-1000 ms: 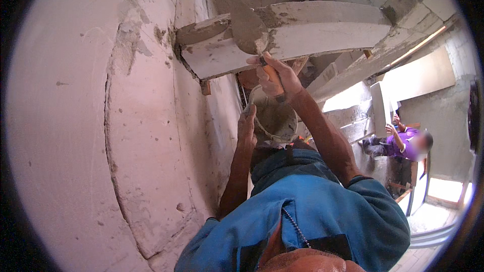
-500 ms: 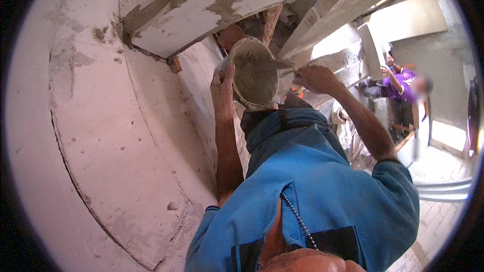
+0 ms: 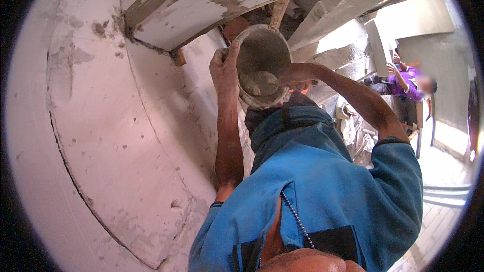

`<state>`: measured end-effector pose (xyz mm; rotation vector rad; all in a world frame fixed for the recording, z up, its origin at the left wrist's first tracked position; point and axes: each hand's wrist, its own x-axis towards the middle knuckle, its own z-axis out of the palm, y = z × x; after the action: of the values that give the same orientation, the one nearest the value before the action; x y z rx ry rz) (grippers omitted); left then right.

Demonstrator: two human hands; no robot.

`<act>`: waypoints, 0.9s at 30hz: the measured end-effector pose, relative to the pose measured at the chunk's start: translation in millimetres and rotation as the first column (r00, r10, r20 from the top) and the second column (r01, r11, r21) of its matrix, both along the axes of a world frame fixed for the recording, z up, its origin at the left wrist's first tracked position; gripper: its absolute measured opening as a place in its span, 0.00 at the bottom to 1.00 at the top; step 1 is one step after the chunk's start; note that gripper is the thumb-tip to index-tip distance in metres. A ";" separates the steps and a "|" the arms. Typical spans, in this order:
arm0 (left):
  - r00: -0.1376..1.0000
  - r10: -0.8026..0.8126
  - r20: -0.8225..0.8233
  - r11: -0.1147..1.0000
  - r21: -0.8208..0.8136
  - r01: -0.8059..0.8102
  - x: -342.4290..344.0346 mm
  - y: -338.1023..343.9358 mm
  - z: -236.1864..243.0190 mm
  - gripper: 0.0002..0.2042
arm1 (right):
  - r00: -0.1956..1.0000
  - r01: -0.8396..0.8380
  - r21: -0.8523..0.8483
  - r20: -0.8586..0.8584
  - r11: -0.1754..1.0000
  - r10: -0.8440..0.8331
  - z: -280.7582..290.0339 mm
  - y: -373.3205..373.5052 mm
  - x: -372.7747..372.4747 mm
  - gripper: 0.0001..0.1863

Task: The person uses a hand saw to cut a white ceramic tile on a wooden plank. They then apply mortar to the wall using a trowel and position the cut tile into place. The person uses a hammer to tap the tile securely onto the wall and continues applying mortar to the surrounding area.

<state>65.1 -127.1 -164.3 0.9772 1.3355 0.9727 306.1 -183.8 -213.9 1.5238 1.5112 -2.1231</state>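
In front of my waist is a bucket [image 3: 261, 45], tilted so that I look into its grey, mortar-smeared inside. My left hand [image 3: 225, 70] grips its left rim, thumb over the edge. At the right rim, my right hand [image 3: 300, 74] is closed round the handle of a trowel [image 3: 259, 83]. The trowel's blade is down inside the bucket, on its lower side, coated in grey mortar. Most of the handle is hidden by my fingers.
A pale curved wall [image 3: 116, 141] runs along my left. Ahead, a curved slab edge [image 3: 201, 12] juts out with wet grey patches. At the right, a person in purple [image 3: 406, 83] holds a pale panel [image 3: 378, 45]. Grey pipes [image 3: 446, 195] lie farther back.
My right hand has moved left to the bucket, and the trowel's blade has gone from across the opening down into it. The bucket has shifted slightly up and right.
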 end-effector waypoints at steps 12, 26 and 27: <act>0.932 0.045 0.359 0.981 -0.191 0.026 -6.7 2.3 19.6 0.27 | 0.975 0.193 0.347 0.042 0.918 -0.220 58.0 16.9 84.8 0.23; 0.919 0.065 0.388 0.981 -0.192 0.012 -13.6 -5.6 10.2 0.24 | 0.984 -0.178 0.820 0.149 0.543 0.097 277.0 172.5 101.6 0.26; 0.910 0.057 0.412 0.986 -0.166 0.013 -13.7 -7.3 8.0 0.24 | 0.896 -0.443 0.868 0.431 0.223 0.102 282.0 190.1 99.5 0.26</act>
<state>51.4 -134.4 -156.3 0.5859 1.0475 1.0032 405.6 6.3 68.1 1.4212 2.8858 -0.5166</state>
